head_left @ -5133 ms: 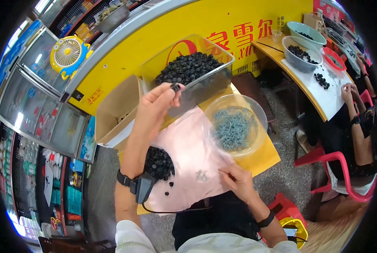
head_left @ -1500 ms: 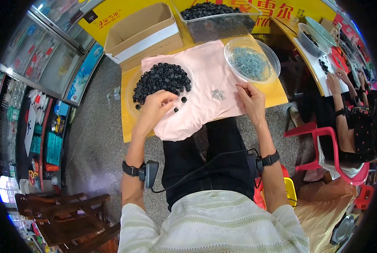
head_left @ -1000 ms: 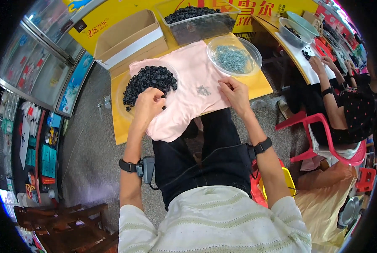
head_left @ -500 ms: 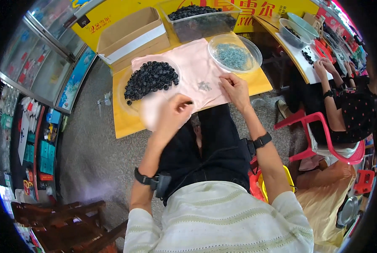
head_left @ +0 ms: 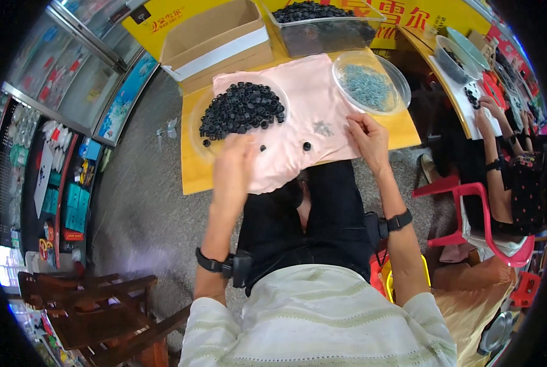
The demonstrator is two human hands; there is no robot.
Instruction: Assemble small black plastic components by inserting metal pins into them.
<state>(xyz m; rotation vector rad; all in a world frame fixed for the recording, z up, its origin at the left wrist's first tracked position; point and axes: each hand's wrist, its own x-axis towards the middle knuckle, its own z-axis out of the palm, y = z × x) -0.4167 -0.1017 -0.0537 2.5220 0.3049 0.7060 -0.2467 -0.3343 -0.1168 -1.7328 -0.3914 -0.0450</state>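
My left hand (head_left: 234, 162), smeared by motion, is at the near edge of a clear round tray (head_left: 199, 131) heaped with small black ring-like caps (head_left: 240, 108); its fingers cannot be made out. One loose black cap (head_left: 262, 148) lies just right of that hand. Another black cap (head_left: 307, 146) rests on the pink cloth (head_left: 313, 70) between my hands. My right hand (head_left: 369, 139) is over the cloth's right side with thumb and fingers pinched; anything between them is too small to tell. Beside it lies a little pile of small clear or silvery pieces (head_left: 322, 128).
A clear round dish (head_left: 402, 92) of bluish-grey small parts stands at the right back. Behind are an open cardboard box (head_left: 224, 46) and a clear bin (head_left: 322, 40) of black parts. Another person's hands (head_left: 484, 119) work at a side table, near a pink chair (head_left: 484, 189).
My left hand has moved left from the cloth's near edge toward the tray. The black cap that was at its fingers now lies on the cloth. The whole view has shifted slightly.
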